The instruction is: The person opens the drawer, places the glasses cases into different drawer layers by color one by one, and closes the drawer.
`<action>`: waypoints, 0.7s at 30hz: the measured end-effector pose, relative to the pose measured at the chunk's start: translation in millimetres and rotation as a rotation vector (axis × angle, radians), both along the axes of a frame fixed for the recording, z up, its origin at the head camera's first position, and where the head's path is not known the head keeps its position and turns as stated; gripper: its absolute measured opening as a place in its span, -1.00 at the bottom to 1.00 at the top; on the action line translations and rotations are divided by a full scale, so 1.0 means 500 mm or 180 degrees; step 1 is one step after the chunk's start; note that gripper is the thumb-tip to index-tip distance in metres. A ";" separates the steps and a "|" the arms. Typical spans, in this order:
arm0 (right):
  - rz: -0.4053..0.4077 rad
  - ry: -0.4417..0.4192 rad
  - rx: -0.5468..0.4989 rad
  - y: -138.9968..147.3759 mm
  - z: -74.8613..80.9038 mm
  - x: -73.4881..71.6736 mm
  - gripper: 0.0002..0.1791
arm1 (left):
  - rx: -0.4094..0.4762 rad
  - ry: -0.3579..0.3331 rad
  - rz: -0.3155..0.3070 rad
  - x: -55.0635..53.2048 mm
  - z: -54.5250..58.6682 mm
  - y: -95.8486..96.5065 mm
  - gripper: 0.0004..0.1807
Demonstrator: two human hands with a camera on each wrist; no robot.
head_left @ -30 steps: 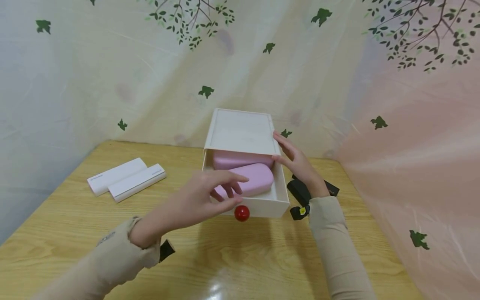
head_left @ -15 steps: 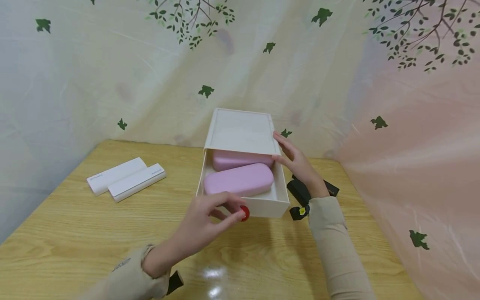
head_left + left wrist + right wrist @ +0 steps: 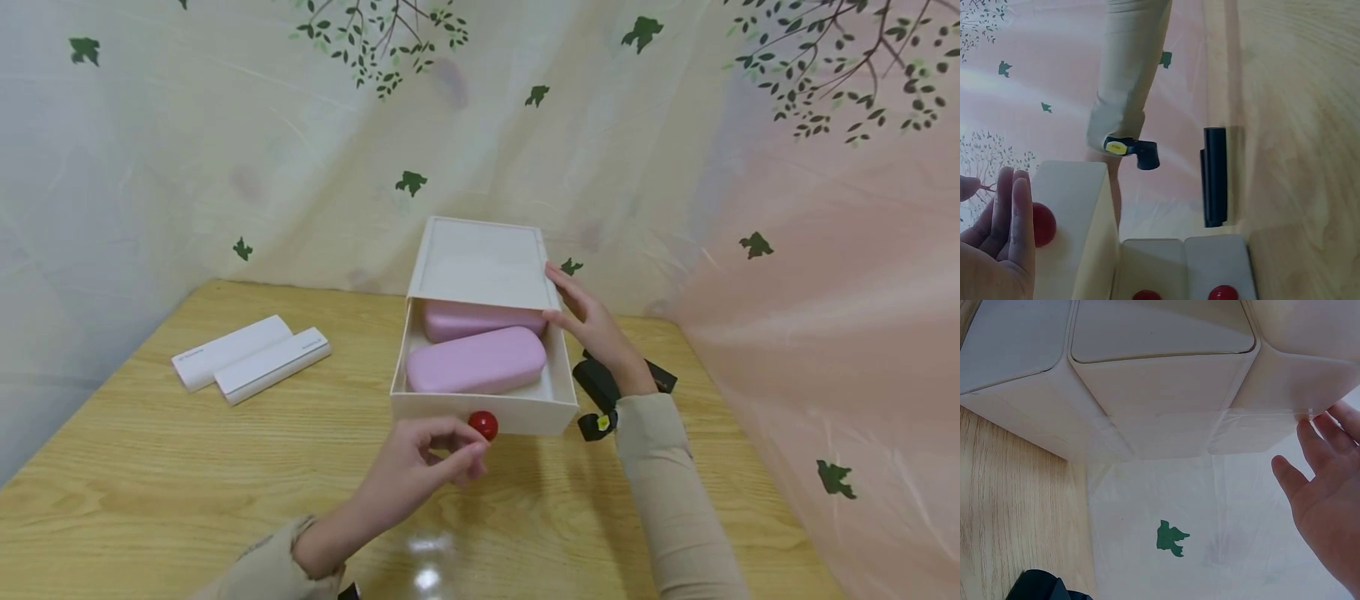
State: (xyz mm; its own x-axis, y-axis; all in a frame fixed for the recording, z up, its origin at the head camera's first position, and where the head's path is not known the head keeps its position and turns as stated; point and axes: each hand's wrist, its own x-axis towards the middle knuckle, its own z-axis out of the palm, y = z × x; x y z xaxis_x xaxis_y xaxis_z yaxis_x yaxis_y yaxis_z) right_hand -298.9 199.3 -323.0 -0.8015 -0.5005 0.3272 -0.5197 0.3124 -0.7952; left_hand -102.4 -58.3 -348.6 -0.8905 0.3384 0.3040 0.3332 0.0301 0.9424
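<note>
Knob (image 3: 483, 426), mostly covered a moment earlier, now shows just beyond the left hand (image 3: 416, 467), whose relaxed fingers grasp nothing; drawer (image 3: 525, 416) ahead remains extended, unpulled. Right hand (image 3: 597, 331) rests straight fingers against the cabinet (image 3: 486, 262).

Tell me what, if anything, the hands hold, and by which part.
Nothing is held. The left hand is by the red knob, not gripping it; the right hand touches the side of the white drawer unit.
</note>
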 end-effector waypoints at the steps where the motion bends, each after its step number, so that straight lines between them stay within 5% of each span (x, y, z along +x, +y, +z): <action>1: -0.0004 -0.0001 0.0004 0.000 0.000 0.000 -0.31 | -0.0006 -0.0077 -0.0011 0.000 -0.003 -0.001 -0.78; 13: -0.0032 0.0023 0.0046 0.000 0.001 0.004 -0.31 | -0.0103 -0.0721 0.0040 -0.013 -0.032 0.006 -0.68; 21: -0.0032 0.0004 0.0035 0.001 0.000 0.002 -0.31 | 0.0074 -0.0852 -0.0004 -0.022 -0.039 0.010 -0.63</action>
